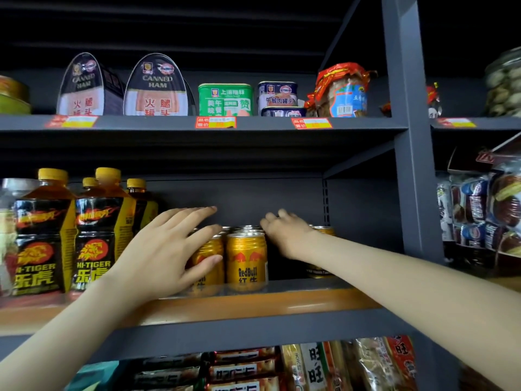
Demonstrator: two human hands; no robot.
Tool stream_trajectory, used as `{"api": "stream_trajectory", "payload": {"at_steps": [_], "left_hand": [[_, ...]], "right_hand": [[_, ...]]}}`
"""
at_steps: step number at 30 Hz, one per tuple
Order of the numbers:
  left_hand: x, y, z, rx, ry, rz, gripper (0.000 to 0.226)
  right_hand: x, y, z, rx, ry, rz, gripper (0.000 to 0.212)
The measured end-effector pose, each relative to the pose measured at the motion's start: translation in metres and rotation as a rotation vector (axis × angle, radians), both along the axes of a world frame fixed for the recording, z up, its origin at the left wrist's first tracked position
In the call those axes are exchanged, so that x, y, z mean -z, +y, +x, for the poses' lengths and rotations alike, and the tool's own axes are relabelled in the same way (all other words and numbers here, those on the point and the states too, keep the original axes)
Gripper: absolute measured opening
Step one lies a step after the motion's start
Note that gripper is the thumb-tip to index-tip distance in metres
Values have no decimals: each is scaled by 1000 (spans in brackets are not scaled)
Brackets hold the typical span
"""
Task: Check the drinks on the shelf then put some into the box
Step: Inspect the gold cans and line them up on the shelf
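Several gold Red Bull cans stand in rows on the middle shelf. My left hand reaches in with fingers nearly straight, its thumb against the front left can. My right hand reaches over the can tops farther back, with its fingers bent over them; its palm side is hidden. Another gold can shows just behind my right wrist. Hi-Tiger bottles with yellow caps stand to the left of the cans. No box is in view.
Canned ham tins, green and blue meat tins and a red-wrapped jar line the upper shelf. A grey upright post bounds the bay on the right, with snack packs beyond. Snack packets fill the shelf below.
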State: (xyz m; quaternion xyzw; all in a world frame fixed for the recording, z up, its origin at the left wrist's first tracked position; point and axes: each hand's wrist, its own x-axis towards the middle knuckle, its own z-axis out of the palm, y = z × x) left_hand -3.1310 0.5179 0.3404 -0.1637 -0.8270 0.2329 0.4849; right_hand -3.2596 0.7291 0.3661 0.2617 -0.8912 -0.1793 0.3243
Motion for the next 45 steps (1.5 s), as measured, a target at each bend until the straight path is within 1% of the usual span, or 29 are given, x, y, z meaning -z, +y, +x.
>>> {"api": "stream_trajectory", "payload": {"at_steps": [3,6,8,10,11,13,16,18,20,22,25,27,29,31,33,34,36,38,40,41,43,45], "left_hand": [[0,0,0,-6,-4,0,63],[0,1,0,-10,4,-2,65],[0,2,1,-11,10,0,66],[0,4,3,-3,15,12,67],[0,5,4,6,22,24,67],[2,10,5,46,67,67,64],[9,25,4,169,209,136,54],[20,40,7,279,310,158,54],[36,56,12,361,399,145,59],[54,68,20,393,475,118,64],[82,77,31,424,541,65,59],[102,74,40,444,486,0,49],[124,70,51,475,351,-51,44],[147,65,63,489,191,-35,44],[174,63,73,468,-10,48,57],[190,61,78,451,-139,132,66],[223,62,93,401,-404,380,76],[251,66,110,372,-624,656,77],[271,74,123,379,-811,975,76],[279,78,127,392,-862,1158,76],[294,83,134,418,-862,1494,75],[310,87,138,446,-794,1679,73]], "right_hand": [[-5,12,9,-27,201,75,61],[-9,26,21,-40,391,116,71],[-8,33,30,-35,489,93,75],[-4,40,40,-86,549,21,79],[-1,43,44,-140,579,-20,78],[6,47,56,-258,690,-92,69],[22,52,75,-373,846,-174,59],[41,53,90,-441,874,-240,56],[65,53,107,-529,873,-302,55],[92,54,126,-637,831,-346,57],[128,58,149,-754,726,-311,59],[146,63,158,-816,642,-257,55],[163,68,164,-870,489,-216,61],[182,73,170,-910,219,-246,71],[206,74,177,-911,-146,-413,74],[221,73,182,-905,-331,-526,74],[253,69,188,-898,-637,-771,67],[285,63,194,-862,-923,-1038,57],[309,54,202,-757,-1157,-1336,58],[319,50,205,-690,-1248,-1506,58],[332,43,211,-569,-1452,-1860,55],[340,38,220,-532,-1649,-2123,55]]}}
